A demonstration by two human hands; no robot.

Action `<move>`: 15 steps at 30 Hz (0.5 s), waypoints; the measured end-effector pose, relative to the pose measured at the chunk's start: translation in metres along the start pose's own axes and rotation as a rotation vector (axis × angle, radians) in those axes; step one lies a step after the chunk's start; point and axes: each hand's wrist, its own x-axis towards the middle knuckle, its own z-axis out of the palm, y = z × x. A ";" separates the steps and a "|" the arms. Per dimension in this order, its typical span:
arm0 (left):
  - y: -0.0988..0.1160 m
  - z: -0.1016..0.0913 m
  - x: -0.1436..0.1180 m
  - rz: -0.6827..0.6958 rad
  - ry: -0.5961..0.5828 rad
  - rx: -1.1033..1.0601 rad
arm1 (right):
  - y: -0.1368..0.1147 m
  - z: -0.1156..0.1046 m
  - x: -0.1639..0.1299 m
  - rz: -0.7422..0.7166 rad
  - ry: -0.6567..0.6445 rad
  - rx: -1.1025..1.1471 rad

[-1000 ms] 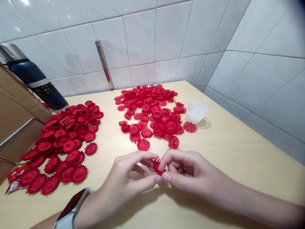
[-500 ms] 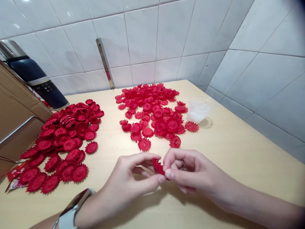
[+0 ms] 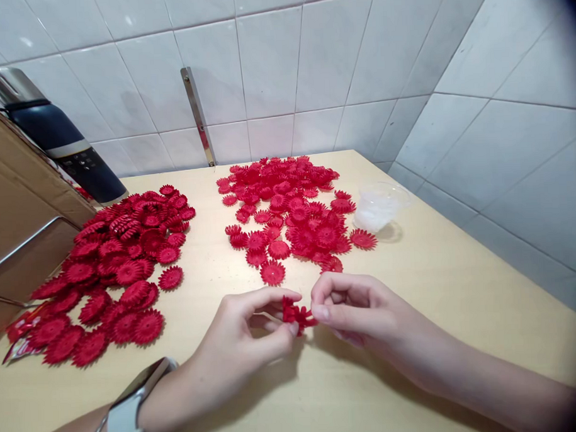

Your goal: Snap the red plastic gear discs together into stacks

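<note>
My left hand (image 3: 247, 334) and my right hand (image 3: 355, 314) meet over the near middle of the pale wooden table (image 3: 441, 280). Together they pinch one small red flower-shaped plastic piece (image 3: 295, 315) between thumbs and forefingers, just above the tabletop. A pile of the same red pieces (image 3: 288, 210) lies beyond the hands at the centre. Another pile (image 3: 114, 266) spreads at the left. A grey watch (image 3: 129, 410) is on my left wrist.
A clear plastic cup (image 3: 379, 206) stands right of the centre pile. A dark blue flask (image 3: 63, 145) and a cardboard box (image 3: 18, 213) are at the far left. White tiled walls close the back and right; a metal strip (image 3: 197, 115) leans on the back wall.
The red piece has turned between my fingertips and shows more of its toothed edge. My hands have shifted slightly apart and a little away from me.
</note>
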 end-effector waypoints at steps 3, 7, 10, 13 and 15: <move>-0.001 -0.001 0.001 0.000 -0.001 -0.023 | 0.000 -0.001 0.002 -0.017 0.037 -0.023; -0.006 -0.002 0.002 -0.035 0.065 -0.032 | 0.000 -0.003 0.006 -0.023 0.058 -0.038; -0.007 -0.002 0.003 -0.030 0.123 -0.043 | -0.001 -0.004 0.007 -0.019 0.067 -0.031; -0.005 -0.002 0.004 -0.016 0.152 -0.015 | -0.001 -0.006 0.007 -0.026 0.094 -0.019; -0.002 -0.005 0.005 -0.011 0.176 0.030 | -0.002 -0.007 0.007 -0.035 0.135 -0.008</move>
